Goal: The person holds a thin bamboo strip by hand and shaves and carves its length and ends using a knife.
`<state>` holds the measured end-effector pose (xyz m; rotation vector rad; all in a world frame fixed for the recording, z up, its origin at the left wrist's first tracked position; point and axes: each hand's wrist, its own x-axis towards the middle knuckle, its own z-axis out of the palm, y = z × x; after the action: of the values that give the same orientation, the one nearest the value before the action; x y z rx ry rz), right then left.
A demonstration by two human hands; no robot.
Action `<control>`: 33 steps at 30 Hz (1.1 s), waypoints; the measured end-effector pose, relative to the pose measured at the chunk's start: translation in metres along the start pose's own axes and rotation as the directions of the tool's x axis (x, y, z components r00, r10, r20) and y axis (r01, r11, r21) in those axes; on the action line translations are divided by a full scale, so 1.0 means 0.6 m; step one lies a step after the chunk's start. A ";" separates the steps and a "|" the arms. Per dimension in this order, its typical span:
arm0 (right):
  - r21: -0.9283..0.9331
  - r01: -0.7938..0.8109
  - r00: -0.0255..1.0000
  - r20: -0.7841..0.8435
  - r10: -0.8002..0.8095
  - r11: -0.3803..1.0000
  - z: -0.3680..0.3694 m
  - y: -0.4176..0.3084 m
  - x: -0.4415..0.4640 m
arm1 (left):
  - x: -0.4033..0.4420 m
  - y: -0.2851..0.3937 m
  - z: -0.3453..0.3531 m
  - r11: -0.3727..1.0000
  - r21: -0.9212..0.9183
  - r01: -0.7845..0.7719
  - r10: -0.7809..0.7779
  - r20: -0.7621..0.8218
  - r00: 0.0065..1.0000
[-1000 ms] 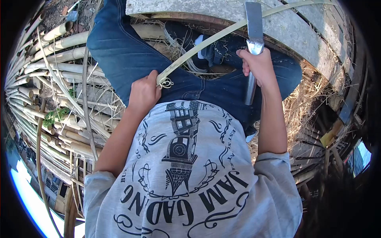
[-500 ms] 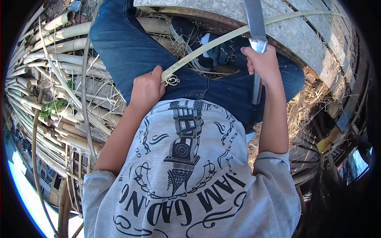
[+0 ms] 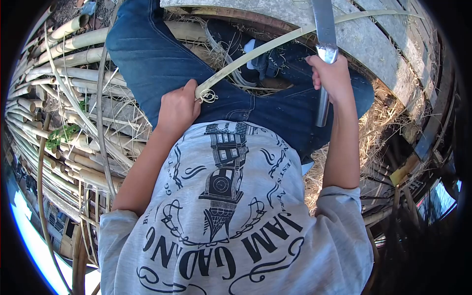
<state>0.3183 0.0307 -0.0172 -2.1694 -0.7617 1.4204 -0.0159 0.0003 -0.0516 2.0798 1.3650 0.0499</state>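
My left hand is closed on the near end of a long, pale bamboo strip over my lap. Thin curled shavings hang at that end, beside my fingers. The strip arcs up and right, across the wooden boards at the top. In my right hand is the metal handle of a large knife, its wide blade pointing up and crossing the strip. Whether blade and strip touch is hard to tell. The handle's lower end sticks out below my fist.
Many bamboo poles lie stacked on the left, with a green leafy sprig among them. Grey wooden boards span the top right. Dry straw covers ground at the right. Dark shoes show between my legs.
The knife and my right hand have shifted right along the strip. My left hand has stayed at the strip's near end, moving only slightly with the view.
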 end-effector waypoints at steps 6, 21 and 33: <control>-0.179 0.219 0.972 0.121 -0.199 0.959 0.077 0.018 -0.029 | 0.000 -0.008 0.003 0.999 -0.016 -0.039 0.038 -0.023 0.999; 0.033 -0.008 0.997 -0.080 0.011 0.999 0.050 0.010 -0.011 | 0.006 -0.006 0.006 1.000 -0.023 0.009 -0.009 -0.008 1.000; -0.057 0.022 1.000 -0.008 -0.023 0.998 0.046 -0.003 0.005 | 0.011 0.001 0.011 0.999 -0.039 0.024 -0.027 -0.073 0.997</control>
<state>0.2931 0.0353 -0.0286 -2.2014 -0.8306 1.3935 -0.0099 0.0023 -0.0583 2.0462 1.4235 0.1421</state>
